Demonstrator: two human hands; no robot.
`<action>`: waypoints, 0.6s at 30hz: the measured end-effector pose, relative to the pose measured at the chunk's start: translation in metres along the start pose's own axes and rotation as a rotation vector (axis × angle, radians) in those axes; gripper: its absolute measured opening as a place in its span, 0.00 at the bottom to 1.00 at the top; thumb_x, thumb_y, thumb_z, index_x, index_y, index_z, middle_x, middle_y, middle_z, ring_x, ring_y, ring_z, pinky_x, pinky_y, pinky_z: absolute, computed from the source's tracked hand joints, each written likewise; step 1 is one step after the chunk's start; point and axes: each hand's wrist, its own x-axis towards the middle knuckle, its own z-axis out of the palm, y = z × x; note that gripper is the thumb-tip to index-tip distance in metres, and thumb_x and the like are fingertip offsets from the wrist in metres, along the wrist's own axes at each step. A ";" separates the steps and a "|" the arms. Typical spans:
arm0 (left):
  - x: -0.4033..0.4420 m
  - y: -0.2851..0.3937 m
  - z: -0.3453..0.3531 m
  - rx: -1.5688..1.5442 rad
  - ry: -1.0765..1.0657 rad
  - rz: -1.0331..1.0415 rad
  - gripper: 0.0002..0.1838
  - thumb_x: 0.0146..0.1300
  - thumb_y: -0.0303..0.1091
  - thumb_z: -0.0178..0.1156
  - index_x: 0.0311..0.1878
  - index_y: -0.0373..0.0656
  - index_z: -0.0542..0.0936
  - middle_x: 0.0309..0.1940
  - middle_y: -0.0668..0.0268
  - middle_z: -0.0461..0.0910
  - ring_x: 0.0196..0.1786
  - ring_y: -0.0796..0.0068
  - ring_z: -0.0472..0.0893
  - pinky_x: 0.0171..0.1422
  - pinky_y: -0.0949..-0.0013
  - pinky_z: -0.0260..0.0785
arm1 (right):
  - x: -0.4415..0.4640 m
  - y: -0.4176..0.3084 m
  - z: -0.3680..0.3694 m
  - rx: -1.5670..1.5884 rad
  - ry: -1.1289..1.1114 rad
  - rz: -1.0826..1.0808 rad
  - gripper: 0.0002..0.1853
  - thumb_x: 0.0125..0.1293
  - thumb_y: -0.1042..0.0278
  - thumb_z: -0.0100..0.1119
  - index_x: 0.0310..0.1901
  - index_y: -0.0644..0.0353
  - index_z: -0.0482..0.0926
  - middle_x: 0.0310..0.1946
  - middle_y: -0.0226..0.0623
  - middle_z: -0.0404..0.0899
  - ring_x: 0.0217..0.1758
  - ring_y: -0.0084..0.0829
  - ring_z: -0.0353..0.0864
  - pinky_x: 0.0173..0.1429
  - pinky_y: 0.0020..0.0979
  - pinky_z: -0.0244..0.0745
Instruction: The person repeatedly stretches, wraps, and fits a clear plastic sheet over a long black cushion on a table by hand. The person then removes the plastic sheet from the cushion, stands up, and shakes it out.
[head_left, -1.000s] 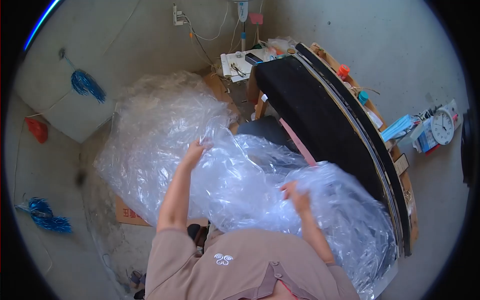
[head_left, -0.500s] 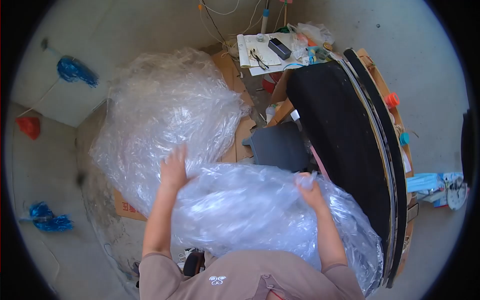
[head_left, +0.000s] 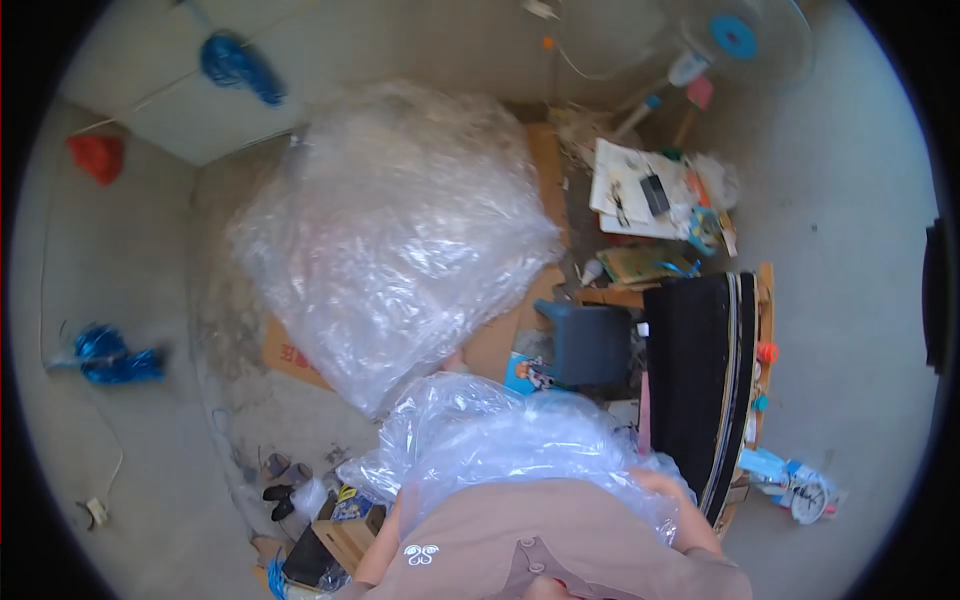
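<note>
A bunched sheet of clear plastic film [head_left: 510,440] lies across my front at waist height. My left forearm [head_left: 388,540] runs up along its left side, and the film hides that hand's fingers. A small skin-coloured patch shows at the film's upper edge, too unclear to identify. On the right, my right hand [head_left: 655,482] is against the film near the black padded surface, its fingers not visible. Beyond the sheet, a large heap of clear plastic film [head_left: 390,220] rests on flattened cardboard [head_left: 500,335] on the floor.
A grey chair [head_left: 592,345] stands by the black padded bench [head_left: 690,370] on the right. Behind it is a small table with papers [head_left: 625,185] and a fan [head_left: 735,38]. An open cardboard box [head_left: 350,535] and shoes [head_left: 285,470] sit at lower left. Blue strands [head_left: 115,355] hang on the left wall.
Both hands have come down and back toward my body, drawing the film sheet closer. The view has shifted, showing more floor at lower left and the fan at upper right.
</note>
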 end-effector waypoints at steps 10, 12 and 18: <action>0.114 0.330 -0.370 -0.468 1.034 0.808 0.35 0.56 0.44 0.62 0.62 0.32 0.63 0.58 0.54 0.67 0.57 0.67 0.69 0.59 0.65 0.64 | -0.066 -0.592 -0.173 -1.013 1.760 -0.930 0.08 0.61 0.72 0.51 0.41 0.59 0.78 0.33 0.40 0.81 0.34 0.40 0.79 0.41 0.36 0.73; 0.063 0.403 -0.378 -0.371 1.062 0.987 0.42 0.50 0.47 0.67 0.64 0.37 0.61 0.62 0.50 0.62 0.63 0.59 0.64 0.64 0.65 0.59 | -0.132 -0.594 -0.144 -0.803 2.249 -1.105 0.15 0.62 0.75 0.50 0.51 0.56 0.75 0.38 0.36 0.81 0.32 0.34 0.80 0.40 0.35 0.74; -0.013 0.350 -0.214 0.121 0.898 1.363 0.13 0.53 0.30 0.57 0.44 0.42 0.79 0.44 0.58 0.79 0.50 0.58 0.76 0.58 0.61 0.64 | -0.096 -0.490 -0.047 -0.449 1.208 -1.491 0.07 0.68 0.63 0.48 0.38 0.57 0.70 0.32 0.31 0.70 0.33 0.22 0.69 0.41 0.26 0.67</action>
